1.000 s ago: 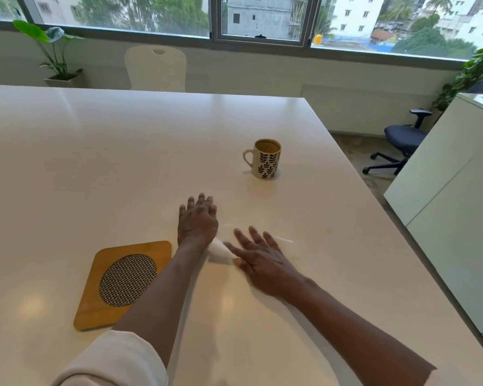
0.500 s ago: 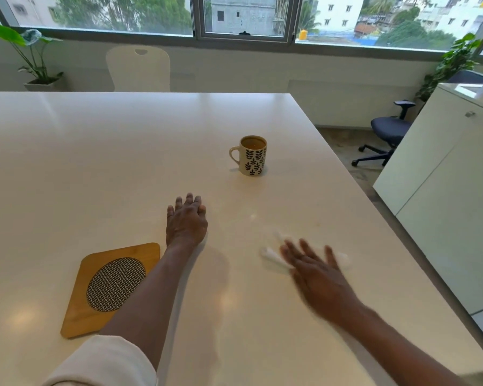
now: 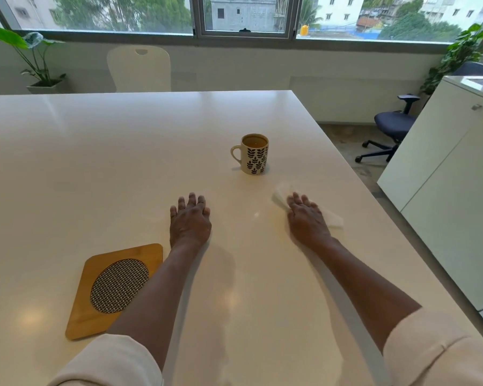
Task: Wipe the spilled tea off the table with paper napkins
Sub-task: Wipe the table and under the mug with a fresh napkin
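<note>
White table [image 3: 123,162], R hand [image 3: 307,218] flat on part-hidden napkin [image 3: 282,195], L hand [image 3: 190,221] spread, spill indistinct.

The surface [image 3: 123,151] is a smooth, glossy white slab — it throws back soft blurs of the ceiling lights and a pale sheen from the window. On it the napkin [image 3: 332,218] looks like thin, matt white paper, crumpled and soft under the right hand [image 3: 307,221], while the mug [image 3: 254,154] is glazed ceramic, cream with a dark leaf print and a slight shine. The trivet [image 3: 115,291] is smooth honey-coloured wood, satin rather than glossy, with a rough woven oval inset — and both sleeves [image 3: 441,358] are matt cream cloth
</note>
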{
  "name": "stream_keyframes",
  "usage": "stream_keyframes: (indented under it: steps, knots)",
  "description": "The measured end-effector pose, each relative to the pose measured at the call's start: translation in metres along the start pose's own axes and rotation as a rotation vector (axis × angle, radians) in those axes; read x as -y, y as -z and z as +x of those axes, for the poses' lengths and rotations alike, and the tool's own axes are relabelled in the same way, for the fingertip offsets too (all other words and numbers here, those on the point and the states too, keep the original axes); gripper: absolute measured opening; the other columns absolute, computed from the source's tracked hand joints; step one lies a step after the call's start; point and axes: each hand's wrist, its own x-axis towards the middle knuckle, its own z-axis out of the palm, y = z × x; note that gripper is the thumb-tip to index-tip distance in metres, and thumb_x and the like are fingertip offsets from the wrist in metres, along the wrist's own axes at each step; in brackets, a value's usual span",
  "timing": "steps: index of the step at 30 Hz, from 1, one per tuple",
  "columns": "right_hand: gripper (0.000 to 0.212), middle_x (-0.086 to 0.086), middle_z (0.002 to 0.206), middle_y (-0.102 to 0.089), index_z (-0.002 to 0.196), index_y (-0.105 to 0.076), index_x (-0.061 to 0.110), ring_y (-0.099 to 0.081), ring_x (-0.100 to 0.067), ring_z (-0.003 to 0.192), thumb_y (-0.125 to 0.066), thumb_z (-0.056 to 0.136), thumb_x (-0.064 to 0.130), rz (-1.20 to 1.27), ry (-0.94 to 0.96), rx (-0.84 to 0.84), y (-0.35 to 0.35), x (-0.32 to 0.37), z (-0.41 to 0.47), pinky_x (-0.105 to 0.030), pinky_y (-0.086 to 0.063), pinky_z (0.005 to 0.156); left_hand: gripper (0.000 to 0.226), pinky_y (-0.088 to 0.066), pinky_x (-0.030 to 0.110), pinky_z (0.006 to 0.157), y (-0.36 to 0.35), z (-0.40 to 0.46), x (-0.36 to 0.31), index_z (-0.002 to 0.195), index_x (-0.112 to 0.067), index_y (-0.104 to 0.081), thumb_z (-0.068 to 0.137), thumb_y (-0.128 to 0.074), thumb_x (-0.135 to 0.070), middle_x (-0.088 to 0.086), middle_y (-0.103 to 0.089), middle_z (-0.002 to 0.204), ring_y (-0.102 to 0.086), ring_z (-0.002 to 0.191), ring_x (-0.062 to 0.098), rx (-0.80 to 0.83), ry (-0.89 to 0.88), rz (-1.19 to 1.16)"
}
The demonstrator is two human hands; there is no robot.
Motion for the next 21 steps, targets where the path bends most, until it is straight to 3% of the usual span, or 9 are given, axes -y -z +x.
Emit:
stream_keyframes:
  steps: [9,16,19,21]
  knots:
    - [0.049,-0.001,0.162,-0.026,0.152,-0.034,0.016,-0.015,-0.016,0.151,-0.031,0.104,0.023,0.184,0.358,0.079,-0.030,0.099,-0.080,-0.032,-0.007,0.122,0.048,-0.005,0.043,0.123,0.001,0.003,0.005,0.153,-0.017,-0.033,0.106,-0.029,-0.026,0.003,-0.020,0.165,-0.010,0.153,0.026,-0.006,0.005,-0.079]
    - [0.047,0.014,0.159,-0.023,0.152,-0.034,0.027,-0.012,0.000,0.149,-0.031,0.105,0.028,0.191,0.498,0.122,-0.015,0.051,-0.146,-0.017,-0.001,0.119,0.047,-0.006,0.043,0.123,0.000,0.003,0.005,0.152,-0.017,-0.035,0.107,-0.030,-0.025,0.003,-0.022,0.164,-0.012,0.153,0.027,-0.032,-0.003,-0.072]
    - [0.048,0.020,0.156,-0.021,0.151,-0.035,0.029,-0.013,0.005,0.147,-0.035,0.104,0.027,0.161,0.461,0.110,-0.009,0.019,-0.149,-0.014,-0.001,0.118,0.047,-0.006,0.043,0.123,0.000,0.002,0.005,0.153,-0.016,-0.034,0.107,-0.030,-0.025,0.003,-0.022,0.165,-0.011,0.153,0.027,-0.031,-0.006,-0.064]
    - [0.047,0.014,0.155,-0.026,0.150,-0.037,0.024,-0.019,-0.002,0.148,-0.039,0.103,0.019,0.140,0.386,0.080,-0.002,-0.011,-0.138,-0.014,-0.003,0.117,0.047,-0.006,0.043,0.123,-0.001,0.002,0.005,0.153,-0.016,-0.034,0.107,-0.030,-0.025,0.003,-0.021,0.165,-0.011,0.153,0.027,-0.031,-0.008,-0.060]
